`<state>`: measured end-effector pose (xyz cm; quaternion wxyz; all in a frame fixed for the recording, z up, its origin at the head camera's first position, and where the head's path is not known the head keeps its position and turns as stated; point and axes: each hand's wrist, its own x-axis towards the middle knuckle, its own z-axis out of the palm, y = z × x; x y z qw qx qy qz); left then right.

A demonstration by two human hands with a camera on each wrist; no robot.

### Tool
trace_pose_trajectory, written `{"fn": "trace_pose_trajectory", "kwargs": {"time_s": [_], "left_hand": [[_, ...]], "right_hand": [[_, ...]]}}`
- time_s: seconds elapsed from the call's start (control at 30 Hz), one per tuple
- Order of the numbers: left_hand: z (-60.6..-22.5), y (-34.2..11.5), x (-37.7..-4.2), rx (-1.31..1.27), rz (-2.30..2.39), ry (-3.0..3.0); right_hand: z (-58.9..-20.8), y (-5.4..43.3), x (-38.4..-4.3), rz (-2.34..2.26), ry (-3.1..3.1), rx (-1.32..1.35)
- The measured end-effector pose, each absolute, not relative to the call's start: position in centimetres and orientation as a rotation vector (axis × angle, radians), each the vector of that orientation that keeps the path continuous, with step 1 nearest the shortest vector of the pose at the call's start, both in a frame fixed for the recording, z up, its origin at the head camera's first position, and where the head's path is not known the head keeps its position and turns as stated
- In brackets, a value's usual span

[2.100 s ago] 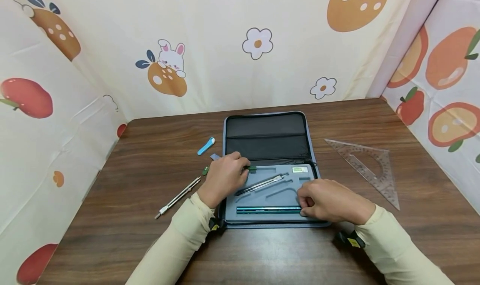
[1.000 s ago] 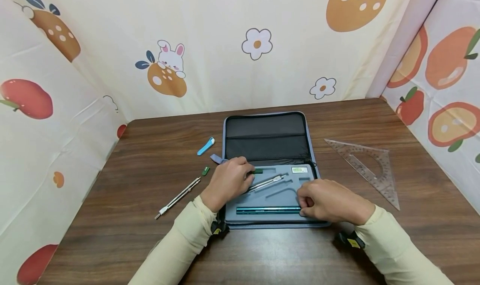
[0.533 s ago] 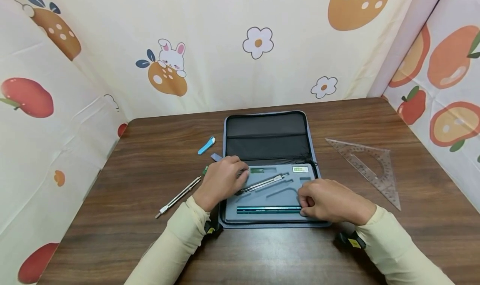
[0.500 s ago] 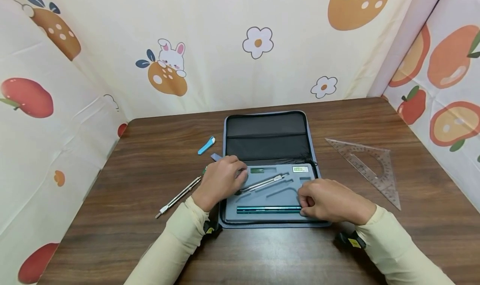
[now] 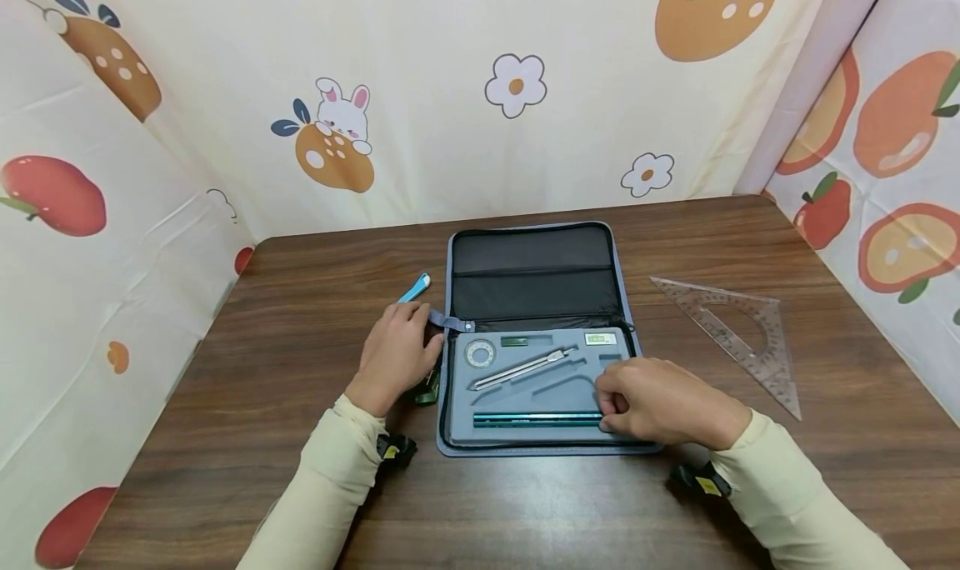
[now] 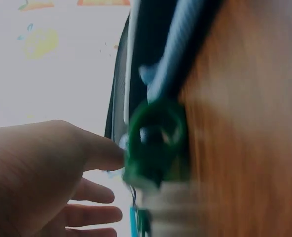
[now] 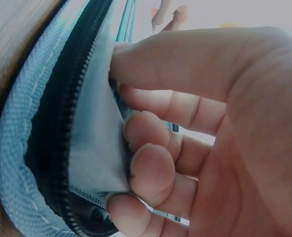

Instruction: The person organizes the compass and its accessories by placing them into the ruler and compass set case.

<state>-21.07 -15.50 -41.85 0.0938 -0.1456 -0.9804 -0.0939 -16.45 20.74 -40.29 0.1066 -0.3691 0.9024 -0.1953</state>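
Note:
In the head view my left hand (image 5: 397,353) hangs over the table just left of the case, fingers loosely spread and holding nothing. Beside it lies a small green plastic piece (image 5: 427,391); the left wrist view shows this green piece (image 6: 158,140), blurred, with a hole, by my thumb. My right hand (image 5: 660,399) pinches the right end of the teal pencils (image 5: 525,420), thumb against curled fingers, at the tray's edge. The grey tray (image 5: 555,399) also carries a metal compass (image 5: 517,370), a white ring (image 5: 480,353), a green lead box (image 5: 514,342) and a white eraser (image 5: 600,339).
The tray sits in a blue zippered case (image 5: 532,291) lying open, with a strap (image 5: 453,323) at its left. A blue cutter (image 5: 415,288) lies beyond my left fingers. A clear set square (image 5: 738,341) rests on the right. Patterned cloth (image 5: 435,153) walls the table.
My left hand has left the tray and moved left, uncovering the white ring and the strap; it now hides the second compass on the table. My right hand stays on the pencils.

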Motion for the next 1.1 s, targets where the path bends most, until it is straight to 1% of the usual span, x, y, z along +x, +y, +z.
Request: {"fn": "trace_pose_trajectory", "kwargs": {"time_s": [0.27,0.43,0.67,0.93,1.1], "left_hand": [[-42.1,-17.4,-22.0,-0.285,-0.239,-3.17],[-41.8,-18.0,-21.5,-0.262,-0.223,-3.212],[-41.6,-18.4,-20.4,-0.291,-0.271,-3.117],[-42.0,-19.2,-20.8,-0.342,-0.306,-2.815],[-42.1,-19.7,-20.7,-0.248,-0.268,-2.847]], "right_hand": [[-40.4,20.5,-16.5,-0.584,2.647,-1.092],[-40.5,20.4,-16.5,-0.589,2.646,-1.095],[-40.2,20.6,-16.6,-0.57,2.643,-1.088],[-39.9,21.0,-16.4,-0.567,2.658,-1.061],[-40.3,20.9,-16.5,-0.577,2.645,-1.073]]}}
